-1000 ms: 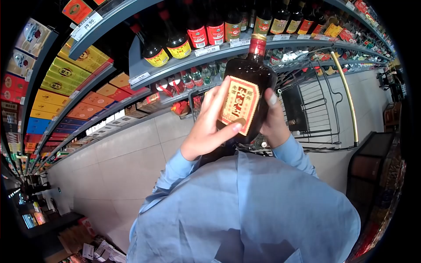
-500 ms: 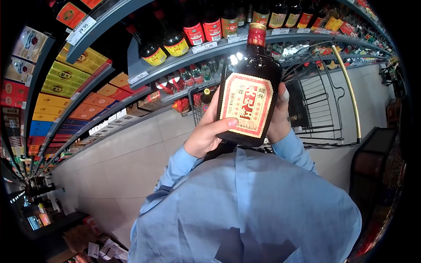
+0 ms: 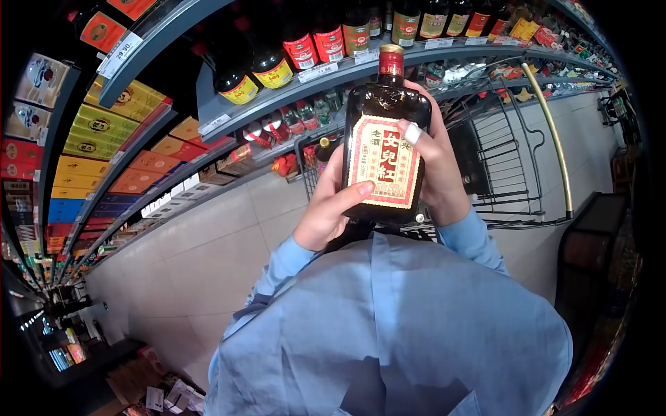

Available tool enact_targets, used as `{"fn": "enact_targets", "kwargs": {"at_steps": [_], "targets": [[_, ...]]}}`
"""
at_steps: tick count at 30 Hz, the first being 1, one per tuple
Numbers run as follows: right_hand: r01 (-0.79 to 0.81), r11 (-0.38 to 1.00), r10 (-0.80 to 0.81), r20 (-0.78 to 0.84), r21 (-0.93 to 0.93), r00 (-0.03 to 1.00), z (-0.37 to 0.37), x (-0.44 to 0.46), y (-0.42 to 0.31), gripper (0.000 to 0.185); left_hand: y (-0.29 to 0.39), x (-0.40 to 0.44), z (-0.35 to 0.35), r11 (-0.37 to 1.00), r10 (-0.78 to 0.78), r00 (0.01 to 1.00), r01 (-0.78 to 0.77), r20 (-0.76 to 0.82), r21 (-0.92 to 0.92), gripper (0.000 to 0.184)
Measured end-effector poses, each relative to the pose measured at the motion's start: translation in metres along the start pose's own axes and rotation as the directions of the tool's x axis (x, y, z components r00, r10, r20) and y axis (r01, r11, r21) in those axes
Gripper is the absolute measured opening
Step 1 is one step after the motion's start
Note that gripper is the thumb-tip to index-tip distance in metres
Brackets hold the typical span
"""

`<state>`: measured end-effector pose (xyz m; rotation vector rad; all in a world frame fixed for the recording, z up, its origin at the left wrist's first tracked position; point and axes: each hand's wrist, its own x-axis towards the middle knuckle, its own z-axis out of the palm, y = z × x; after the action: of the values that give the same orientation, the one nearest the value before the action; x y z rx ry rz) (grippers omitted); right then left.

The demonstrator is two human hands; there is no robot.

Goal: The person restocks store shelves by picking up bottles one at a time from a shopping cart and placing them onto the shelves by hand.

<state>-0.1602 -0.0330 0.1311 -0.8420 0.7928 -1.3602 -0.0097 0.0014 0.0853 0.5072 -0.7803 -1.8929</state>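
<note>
As the dark bottle (image 3: pixel 385 132) was held before the person's chest, its label (image 3: pixel 383 166) facing them, the left hand (image 3: pixel 331 201) gripped its lower side and the right hand (image 3: pixel 438 156) clasped the other. Beyond stood a wire cart (image 3: pixel 476 163), its contents hard to make out, and a shelf (image 3: pixel 279 94) of bottles (image 3: pixel 300 50).

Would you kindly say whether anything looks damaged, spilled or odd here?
The bottle looks intact from this side; no spill shows. One oddity: the right hand has a white covering on its thumb, perhaps a bandage; the left hand shows a bare thumb.
</note>
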Motion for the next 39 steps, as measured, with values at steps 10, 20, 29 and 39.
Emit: {"fn": "enact_targets", "kwargs": {"at_steps": [10, 20, 29, 39], "targets": [[0.103, 0.995, -0.103, 0.057, 0.0, 0.993, 0.005, -0.005, -0.001, 0.053, 0.007, 0.006, -0.004, 0.983, 0.069, 0.993, -0.051, 0.094, -0.175, 0.066], [0.113, 0.994, -0.113, 0.033, -0.005, 0.993, 0.002, -0.007, 0.001, 0.053, 0.01, 0.009, -0.003, 0.991, 0.071, 0.983, -0.05, 0.17, -0.126, 0.075], [0.089, 0.995, -0.084, 0.092, -0.053, 0.992, 0.005, -0.006, 0.001, 0.054, 0.021, 0.007, 0.003, 0.992, -0.009, 1.0, 0.009, 0.0, 0.124, 0.086], [0.237, 0.885, -0.068, 0.394, -0.4, 0.917, 0.084, 0.039, -0.071, 0.03, 0.052, 0.006, -0.013, 0.509, 0.532, 0.824, -0.494, 0.194, 0.705, 0.082]]}}
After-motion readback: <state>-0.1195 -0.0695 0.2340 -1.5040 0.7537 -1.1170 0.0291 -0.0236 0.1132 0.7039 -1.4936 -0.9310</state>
